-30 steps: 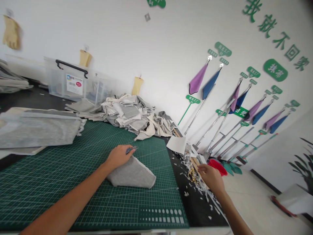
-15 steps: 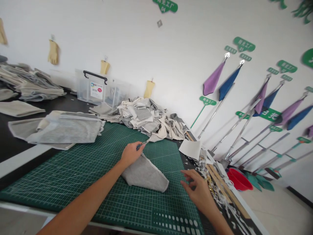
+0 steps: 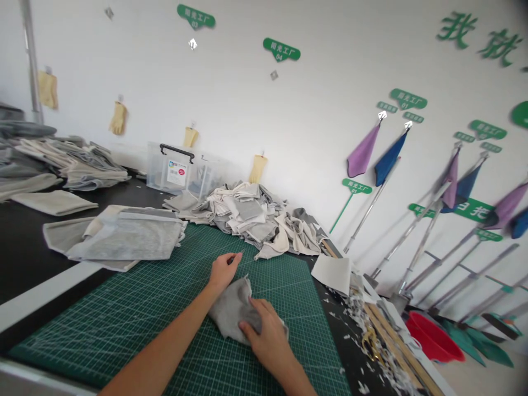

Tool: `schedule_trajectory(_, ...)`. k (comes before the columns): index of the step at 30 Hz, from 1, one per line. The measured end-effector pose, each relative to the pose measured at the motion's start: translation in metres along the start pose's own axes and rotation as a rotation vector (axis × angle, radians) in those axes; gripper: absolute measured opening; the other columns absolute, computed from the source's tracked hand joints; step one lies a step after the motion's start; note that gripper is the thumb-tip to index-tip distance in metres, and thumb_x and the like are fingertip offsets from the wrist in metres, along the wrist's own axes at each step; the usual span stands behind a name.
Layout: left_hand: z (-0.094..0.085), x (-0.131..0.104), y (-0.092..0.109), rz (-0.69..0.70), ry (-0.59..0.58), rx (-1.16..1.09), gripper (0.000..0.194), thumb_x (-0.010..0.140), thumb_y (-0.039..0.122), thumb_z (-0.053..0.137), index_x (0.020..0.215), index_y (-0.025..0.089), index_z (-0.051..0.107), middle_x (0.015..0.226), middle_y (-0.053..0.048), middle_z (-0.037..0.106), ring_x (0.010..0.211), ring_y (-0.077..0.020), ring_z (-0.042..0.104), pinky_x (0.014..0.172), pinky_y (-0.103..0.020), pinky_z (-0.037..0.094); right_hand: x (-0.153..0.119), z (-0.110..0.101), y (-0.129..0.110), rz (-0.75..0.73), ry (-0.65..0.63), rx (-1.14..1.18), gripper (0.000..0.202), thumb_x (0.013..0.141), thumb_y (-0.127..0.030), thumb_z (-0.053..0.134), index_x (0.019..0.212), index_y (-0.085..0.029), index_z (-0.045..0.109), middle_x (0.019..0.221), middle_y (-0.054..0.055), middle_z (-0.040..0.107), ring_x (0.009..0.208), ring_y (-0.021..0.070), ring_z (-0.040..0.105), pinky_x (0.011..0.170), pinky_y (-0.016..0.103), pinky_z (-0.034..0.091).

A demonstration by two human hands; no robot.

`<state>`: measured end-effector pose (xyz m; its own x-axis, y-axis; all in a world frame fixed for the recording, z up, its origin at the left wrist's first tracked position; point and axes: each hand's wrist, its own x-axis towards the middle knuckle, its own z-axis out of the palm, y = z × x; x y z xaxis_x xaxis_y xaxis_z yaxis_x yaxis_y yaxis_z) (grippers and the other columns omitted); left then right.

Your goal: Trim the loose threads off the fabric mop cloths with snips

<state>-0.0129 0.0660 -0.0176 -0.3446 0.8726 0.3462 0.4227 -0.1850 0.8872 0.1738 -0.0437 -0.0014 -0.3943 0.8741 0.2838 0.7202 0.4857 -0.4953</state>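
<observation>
A grey cloth piece with a pale, rough edge lies on the green cutting mat. My right hand is over its right side, thumb and fingers closed on the fabric, which bunches between them. Just beyond the cloth's upper left corner is my left hand, its fingers curled together in a pinch. What the pinch holds, if anything, is hidden or too small to make out.
Heaped cloth pieces lie at the mat's back edge. Flat grey cloths overlap the mat's left side. A clear plastic box stands behind. Scraps, wooden strips and gold-handled scissors line the right edge.
My right hand has moved left onto the grey cloth and taken hold of it. The dark-handled snips seen in my left hand no longer show. The view has tilted up and shifted left.
</observation>
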Motion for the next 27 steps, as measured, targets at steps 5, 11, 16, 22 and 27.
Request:
schedule_trajectory(5,-0.011,0.006,-0.002,-0.036,0.006,0.034,0.048,0.089,0.052,0.042,0.094,0.015,0.072,0.09,-0.007,0.073,0.083,-0.0212,0.066,0.076,-0.03,0.047,-0.014,0.003,-0.011,-0.224,0.054,-0.008,0.03,0.088,-0.019,0.046,0.112,-0.028,0.063,0.103,0.006,0.066,0.096,0.0235,0.062,0.086,0.038,0.05)
schedule_trajectory(11,-0.018,0.002,0.0,-0.085,-0.032,0.126,0.047,0.091,0.049,0.041,0.098,0.015,0.071,0.096,-0.009,0.073,0.088,-0.0213,0.066,0.078,-0.03,0.047,-0.007,-0.061,-0.012,-0.099,0.348,0.173,0.025,0.09,-0.036,0.047,0.102,-0.023,0.065,0.101,0.009,0.067,0.091,0.0239,0.064,0.077,0.032,0.054)
schedule_trajectory(16,-0.01,-0.01,0.011,-0.061,-0.121,0.215,0.04,0.088,0.051,0.047,0.101,0.022,0.071,0.1,-0.008,0.072,0.093,-0.0232,0.066,0.081,-0.031,0.045,0.064,-0.112,-0.055,-0.024,0.553,0.289,0.036,0.083,-0.045,0.056,0.109,-0.021,0.065,0.111,0.01,0.068,0.105,0.0281,0.061,0.092,0.042,0.048)
schedule_trajectory(22,-0.01,-0.011,0.009,-0.051,-0.197,0.285,0.035,0.088,0.046,0.046,0.101,0.024,0.07,0.099,-0.008,0.072,0.095,-0.0255,0.065,0.083,-0.033,0.046,0.212,-0.027,-0.159,-0.379,0.403,0.394,0.025,0.084,-0.03,0.054,0.103,-0.019,0.066,0.106,0.007,0.069,0.101,0.0229,0.062,0.095,0.041,0.046)
schedule_trajectory(27,-0.01,-0.008,0.004,-0.042,-0.246,0.333,0.034,0.087,0.046,0.048,0.107,0.027,0.068,0.111,-0.004,0.069,0.107,-0.0237,0.06,0.094,-0.032,0.043,0.268,0.062,-0.189,-0.386,0.097,0.283,0.049,0.08,-0.027,0.061,0.127,-0.018,0.054,0.13,0.011,0.056,0.126,0.03,0.044,0.106,0.055,0.029)
